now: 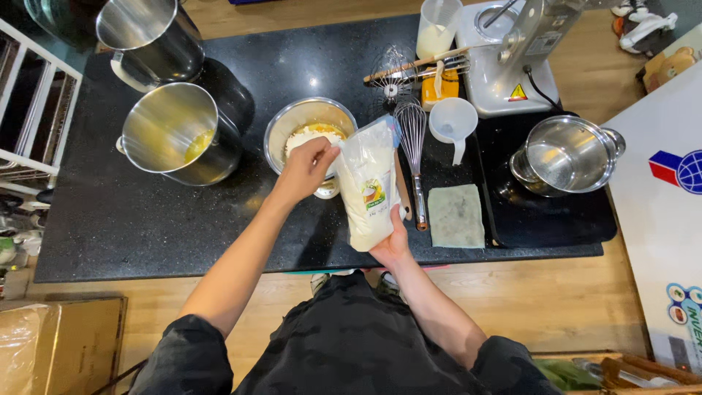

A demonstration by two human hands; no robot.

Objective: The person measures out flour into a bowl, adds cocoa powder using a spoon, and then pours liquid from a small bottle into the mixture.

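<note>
Right hand (393,238) grips bottom of white flour bag (368,186), fingers closed round it, near front edge of black bench (131,227). Left hand (306,170) pinches bag's top, over metal bowl (281,124) of pale powder. Whisk (413,143) and green cloth (456,216) just right of bag. Big pot (175,132) toward left edge.

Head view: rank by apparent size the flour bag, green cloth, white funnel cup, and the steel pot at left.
1. Steel pot, largest.
2. Flour bag, held upright by the right hand; it stands nearer the camera, so it may look bigger than it is.
3. Green cloth.
4. White funnel cup, smallest.
</note>
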